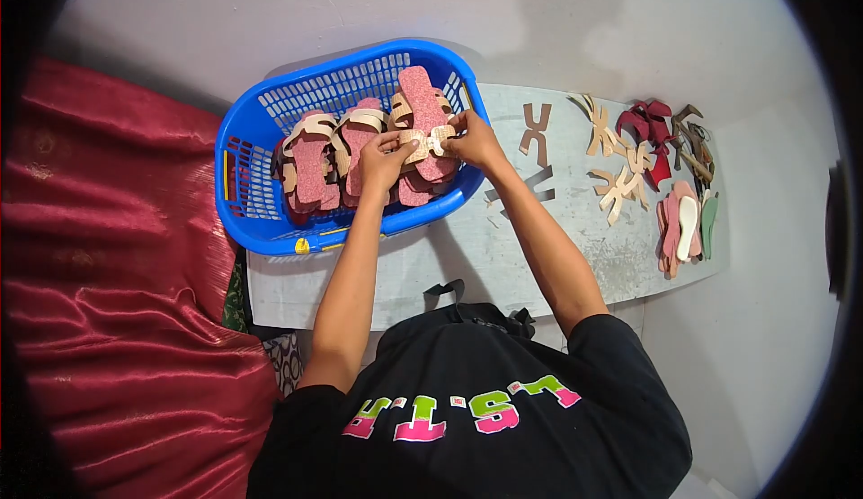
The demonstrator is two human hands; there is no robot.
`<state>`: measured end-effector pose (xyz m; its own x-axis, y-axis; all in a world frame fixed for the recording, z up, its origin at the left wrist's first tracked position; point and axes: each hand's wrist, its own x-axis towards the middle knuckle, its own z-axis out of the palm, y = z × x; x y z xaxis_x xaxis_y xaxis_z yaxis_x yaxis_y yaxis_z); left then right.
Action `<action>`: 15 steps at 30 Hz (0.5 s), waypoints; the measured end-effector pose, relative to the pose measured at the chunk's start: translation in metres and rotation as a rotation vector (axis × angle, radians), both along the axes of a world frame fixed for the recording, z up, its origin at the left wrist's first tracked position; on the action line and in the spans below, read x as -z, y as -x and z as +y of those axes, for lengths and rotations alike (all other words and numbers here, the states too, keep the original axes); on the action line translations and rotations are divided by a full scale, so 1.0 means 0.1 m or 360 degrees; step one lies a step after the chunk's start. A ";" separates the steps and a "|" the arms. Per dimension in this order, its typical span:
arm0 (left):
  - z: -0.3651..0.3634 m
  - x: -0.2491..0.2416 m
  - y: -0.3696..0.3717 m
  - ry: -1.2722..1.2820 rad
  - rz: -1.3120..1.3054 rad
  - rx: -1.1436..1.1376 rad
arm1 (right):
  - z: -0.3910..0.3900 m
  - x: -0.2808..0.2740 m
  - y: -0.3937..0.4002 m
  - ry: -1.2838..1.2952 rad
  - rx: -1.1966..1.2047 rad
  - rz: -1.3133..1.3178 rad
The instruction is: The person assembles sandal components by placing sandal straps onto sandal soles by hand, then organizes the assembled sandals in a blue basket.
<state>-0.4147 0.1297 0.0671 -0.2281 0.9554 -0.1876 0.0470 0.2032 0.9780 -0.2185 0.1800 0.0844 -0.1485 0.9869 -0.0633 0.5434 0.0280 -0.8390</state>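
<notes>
Over the right part of a blue plastic basket (346, 240), a sandal (419, 99) with a speckled pink sole and a beige, woven-looking strap is held between both hands. My left hand (385, 164) pinches the left side of the strap with thumb and fingers. At the strap's right side, my right hand (475, 142) has its fingers closed on the edge. Other pink-soled sandals (311, 168) with cream or tan straps stand packed in the basket below and to the left. The lower layers are partly hidden.
Brown cut strap pieces (536, 130) lie right of the basket on the grey table (575, 261). Farther right are beige straps (620, 180), dark red straps (649, 126) and a bunch of soles (688, 227). Red shiny cloth (126, 229) covers the left side. A wall (297, 4) stands behind.
</notes>
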 end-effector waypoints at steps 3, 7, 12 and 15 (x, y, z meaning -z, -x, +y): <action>0.02 0.09 -0.01 0.0004 -0.0177 -0.0030 | 0.01 0.03 0.03 -0.0015 0.0028 -0.0038; 0.05 0.21 -0.11 -0.0048 -0.0315 -0.0104 | 0.03 0.10 0.04 -0.0009 0.0009 -0.0081; 0.05 0.19 -0.14 -0.0040 0.0156 -0.0103 | -0.01 0.04 0.05 0.0004 0.0020 -0.0093; -0.02 0.06 -0.14 -0.0145 0.0376 -0.0104 | -0.03 -0.02 0.07 0.0024 0.0028 -0.0127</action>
<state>-0.4012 0.1275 0.0612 -0.3172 0.9477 -0.0356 0.2660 0.1249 0.9558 -0.2255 0.1766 0.0867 -0.1250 0.9882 -0.0890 0.6090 0.0056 -0.7931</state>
